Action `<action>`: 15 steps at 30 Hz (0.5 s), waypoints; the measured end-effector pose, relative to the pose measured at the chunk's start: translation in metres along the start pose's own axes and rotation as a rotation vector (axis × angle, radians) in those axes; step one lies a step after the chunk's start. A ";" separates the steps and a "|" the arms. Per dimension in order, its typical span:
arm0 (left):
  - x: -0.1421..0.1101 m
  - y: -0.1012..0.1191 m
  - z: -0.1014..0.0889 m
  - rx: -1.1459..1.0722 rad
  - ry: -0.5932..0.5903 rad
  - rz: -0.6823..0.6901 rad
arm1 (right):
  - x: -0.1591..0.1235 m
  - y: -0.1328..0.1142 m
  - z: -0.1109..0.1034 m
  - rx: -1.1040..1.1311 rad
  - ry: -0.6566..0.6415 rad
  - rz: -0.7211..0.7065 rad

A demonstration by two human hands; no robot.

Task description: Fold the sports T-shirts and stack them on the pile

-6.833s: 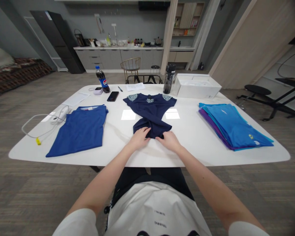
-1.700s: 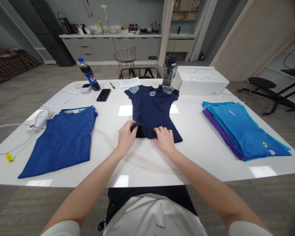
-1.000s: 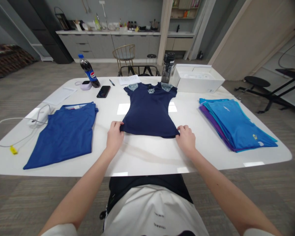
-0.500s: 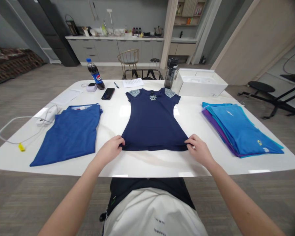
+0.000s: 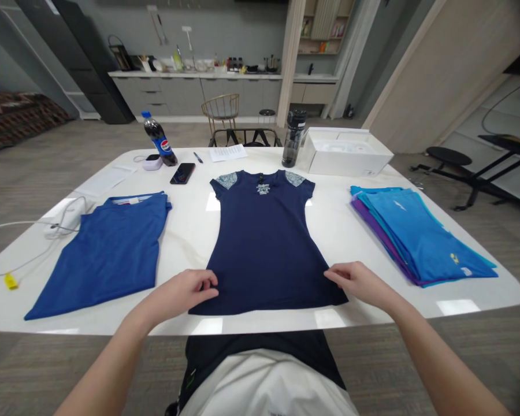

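Note:
A dark navy T-shirt point(image 5: 264, 242) lies flat and face up on the white table point(image 5: 190, 231), its collar away from me and its hem near the front edge. Pale patterned patches cover its shoulders, and small light lettering sits below the neckline. At the shirt's lower left side is my left hand point(image 5: 186, 294), fingers loosely curled and thumb apart from them, resting over the fabric edge. My right hand point(image 5: 355, 280) has its fingertips pinched together at the lower right side edge of the shirt.
A blue shirt point(image 5: 108, 254) lies at left beside a cable and a white power strip point(image 5: 65, 222). Folded blue and purple shirts point(image 5: 424, 231) are stacked at right. Farther back are a cola bottle point(image 5: 159, 138), a phone point(image 5: 182, 173), a dark tumbler point(image 5: 293, 138) and a white box point(image 5: 346, 153).
The T-shirt has come closer to me and lies longer, its hem nearer the table edge. Both hands have left the hem corners for the sides; the left fingers have loosened.

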State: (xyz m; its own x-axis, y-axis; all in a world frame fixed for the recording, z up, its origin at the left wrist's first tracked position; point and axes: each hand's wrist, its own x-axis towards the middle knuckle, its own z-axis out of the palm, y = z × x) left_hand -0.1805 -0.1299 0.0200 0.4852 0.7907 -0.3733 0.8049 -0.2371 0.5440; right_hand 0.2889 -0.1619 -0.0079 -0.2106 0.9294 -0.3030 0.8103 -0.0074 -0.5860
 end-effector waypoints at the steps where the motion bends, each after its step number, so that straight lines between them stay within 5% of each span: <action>1: 0.014 0.005 -0.001 0.007 0.085 0.057 | 0.012 0.000 -0.001 -0.041 0.089 -0.016; 5: 0.099 0.027 0.003 0.136 0.348 0.302 | 0.077 -0.003 -0.002 -0.234 0.412 -0.147; 9: 0.172 0.035 0.020 0.371 0.427 0.359 | 0.126 -0.001 0.003 -0.462 0.337 -0.200; 15: 0.169 0.012 0.036 0.485 0.315 0.360 | 0.110 0.022 0.006 -0.514 0.219 -0.168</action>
State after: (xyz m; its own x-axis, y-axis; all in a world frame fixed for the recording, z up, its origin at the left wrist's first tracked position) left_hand -0.0762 -0.0197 -0.0639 0.6881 0.7242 0.0446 0.7095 -0.6845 0.1676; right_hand 0.2803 -0.0619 -0.0591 -0.2851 0.9575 -0.0430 0.9486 0.2755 -0.1559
